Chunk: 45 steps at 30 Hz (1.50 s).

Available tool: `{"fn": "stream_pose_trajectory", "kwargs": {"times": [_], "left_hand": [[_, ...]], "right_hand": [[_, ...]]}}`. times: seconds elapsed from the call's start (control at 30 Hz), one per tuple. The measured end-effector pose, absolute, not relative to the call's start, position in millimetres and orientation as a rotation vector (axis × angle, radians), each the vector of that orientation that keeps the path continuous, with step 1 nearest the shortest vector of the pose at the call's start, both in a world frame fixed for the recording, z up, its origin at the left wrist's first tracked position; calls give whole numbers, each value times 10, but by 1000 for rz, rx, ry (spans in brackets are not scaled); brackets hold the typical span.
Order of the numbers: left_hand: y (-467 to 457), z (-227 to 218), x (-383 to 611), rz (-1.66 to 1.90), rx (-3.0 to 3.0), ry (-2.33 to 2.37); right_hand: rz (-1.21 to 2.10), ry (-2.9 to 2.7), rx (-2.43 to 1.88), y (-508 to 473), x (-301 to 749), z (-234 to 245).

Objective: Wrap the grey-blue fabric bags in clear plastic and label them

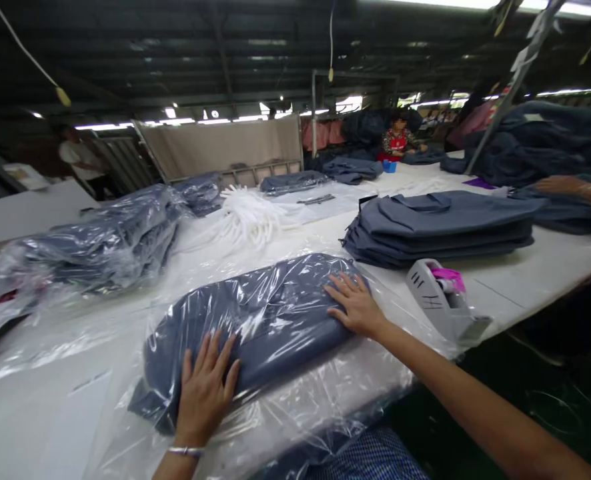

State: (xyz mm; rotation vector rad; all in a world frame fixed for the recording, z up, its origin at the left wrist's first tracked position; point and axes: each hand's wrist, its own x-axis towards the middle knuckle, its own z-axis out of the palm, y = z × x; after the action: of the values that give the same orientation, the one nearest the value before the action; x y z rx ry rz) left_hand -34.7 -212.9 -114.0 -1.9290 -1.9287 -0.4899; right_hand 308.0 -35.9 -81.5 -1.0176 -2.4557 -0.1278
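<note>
A folded dark blue fabric bag (275, 313) lies on the white table in front of me, inside a clear plastic bag (315, 393) whose loose part spreads toward the table's near edge. My left hand (208, 383) rests flat on the left end of the wrapped bag, fingers spread. On its right end lies my right hand (353, 303), also flat with fingers apart. Neither hand grips anything. Beyond my right hand sits a stack of dark blue fabric bags (435, 223). A grey plastic holder (435, 300) with something pink in it stands by the near edge.
Plastic-wrapped blue bags (100, 233) are piled at the left. A bundle of white strips (250, 217) lies behind the wrapped bag. Another person's hand (560, 185) touches blue fabric at the right. A person in a red apron (398, 143) is at the far end.
</note>
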Motion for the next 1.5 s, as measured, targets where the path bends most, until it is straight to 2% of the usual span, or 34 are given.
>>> {"fn": "stream_pose_trajectory", "kwargs": {"times": [0.17, 0.4, 0.5, 0.6, 0.8, 0.93, 1.17, 1.5], "left_hand": [[-2422, -1044, -385, -654, -1543, -2144], [-2841, -1459, -1065, -747, -1625, -2284], [-2863, -1428, -963, -625, -1576, -2280], [-2857, -1286, -761, -424, -1660, -2088], [-2852, -1203, -918, -151, -2170, -1508], [-2902, -1279, -1090, -106, -2216, -1443], [-3149, -1270, -703, -232, -2178, -1621], [-3290, -1211, -477, -206, -2227, -1744]], "right_hand": [[-24, -2417, -1144, -170, 3384, -1386], [205, -2285, -1072, -183, 3702, -1675], [155, -2260, -1078, -183, 3671, -1690], [-46, -2254, -1044, -302, 3677, -1630], [-239, -2555, -428, -619, 3805, -1453], [-130, -2596, -339, -741, 3941, -1522], [296, -2835, -562, -1207, 4143, -1456], [305, -2783, -540, -1229, 4159, -1514]]}}
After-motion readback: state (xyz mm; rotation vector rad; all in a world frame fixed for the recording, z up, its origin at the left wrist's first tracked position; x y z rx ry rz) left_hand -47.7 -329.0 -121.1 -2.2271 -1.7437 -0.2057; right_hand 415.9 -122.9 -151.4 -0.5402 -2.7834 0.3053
